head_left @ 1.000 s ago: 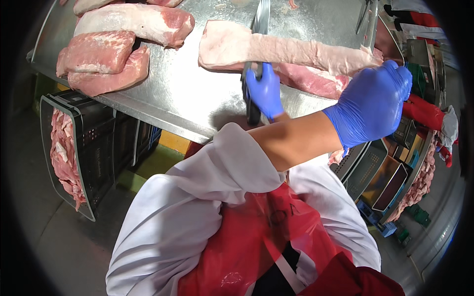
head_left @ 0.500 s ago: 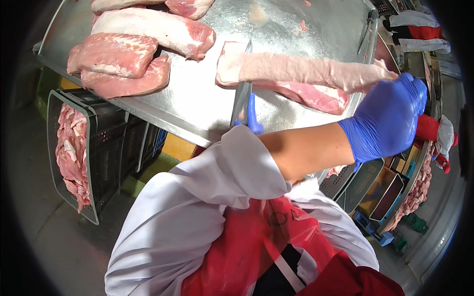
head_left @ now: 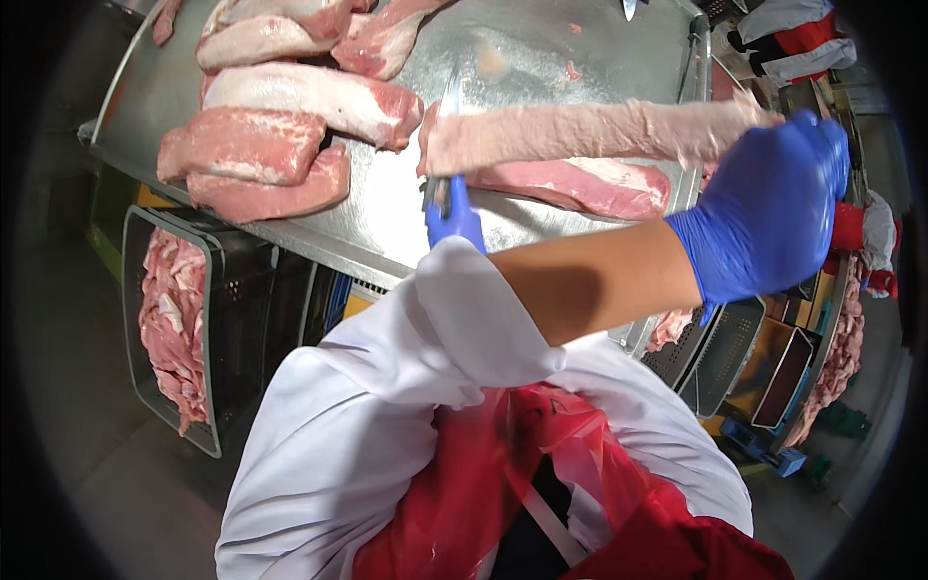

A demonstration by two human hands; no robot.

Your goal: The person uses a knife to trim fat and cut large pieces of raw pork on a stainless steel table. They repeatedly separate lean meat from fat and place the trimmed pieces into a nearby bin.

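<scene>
the fat strip (head_left: pixel 599 130) has peeled further off the meat (head_left: pixel 580 184); right hand (head_left: pixel 768 217) grips its end, left hand (head_left: pixel 454 217) grips the knife (head_left: pixel 447 116).

A meat-cutting plant: a steel table (head_left: pixel 541 58) loaded with raw pork slabs (head_left: pixel 256 150), a black crate (head_left: pixel 208 319) of trimmings beside it, blue gloves and red apron (head_left: pixel 541 503)

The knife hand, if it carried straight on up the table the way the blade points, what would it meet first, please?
Most likely the pale fat strip, which the knife in the left hand already touches; depth is unclear.
</scene>
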